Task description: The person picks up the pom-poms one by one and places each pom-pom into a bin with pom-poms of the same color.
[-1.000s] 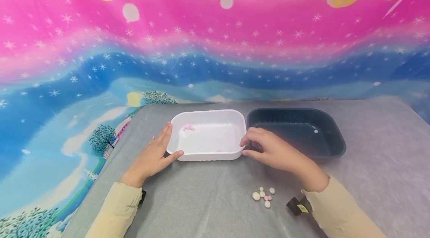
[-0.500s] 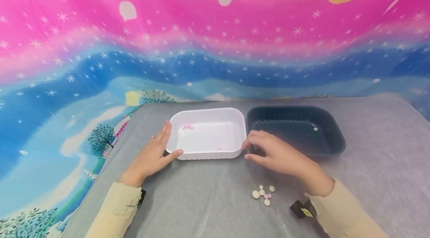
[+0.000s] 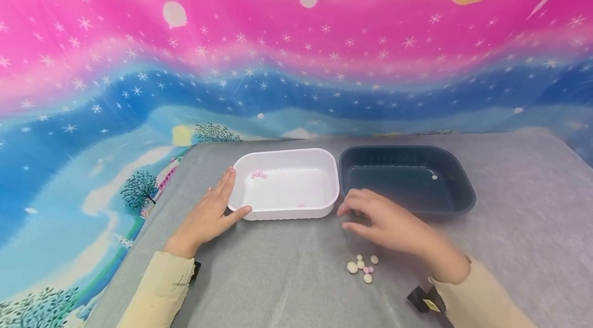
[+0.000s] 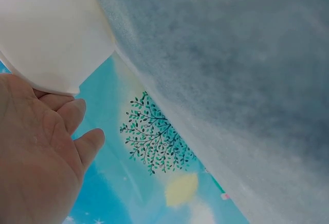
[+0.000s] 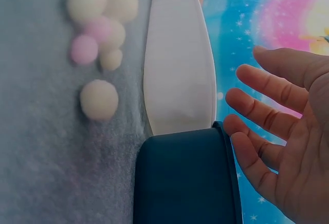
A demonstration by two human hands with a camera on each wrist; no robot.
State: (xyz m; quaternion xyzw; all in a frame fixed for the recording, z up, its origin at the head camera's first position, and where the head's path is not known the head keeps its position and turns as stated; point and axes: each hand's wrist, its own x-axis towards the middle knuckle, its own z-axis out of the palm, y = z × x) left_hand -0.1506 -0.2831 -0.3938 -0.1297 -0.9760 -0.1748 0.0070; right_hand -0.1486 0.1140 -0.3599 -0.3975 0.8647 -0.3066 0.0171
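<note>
Grey cloth (image 3: 278, 276) fronts patterned backdrop (image 3: 296, 60). Left hand (image 3: 208, 220), straight-fingered, touches white tray (image 3: 278, 191). Right hand (image 3: 384, 222), loosely curved, grips nothing; dark tray (image 3: 394, 184) lies just beyond it, balls (image 3: 361, 264) on its near side.

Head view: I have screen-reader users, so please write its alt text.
A person's left hand touches a white tub holding small pink balls; the right hand is near a dark tub containing one white ball. Cream and pink balls lie on grey cloth.
</note>
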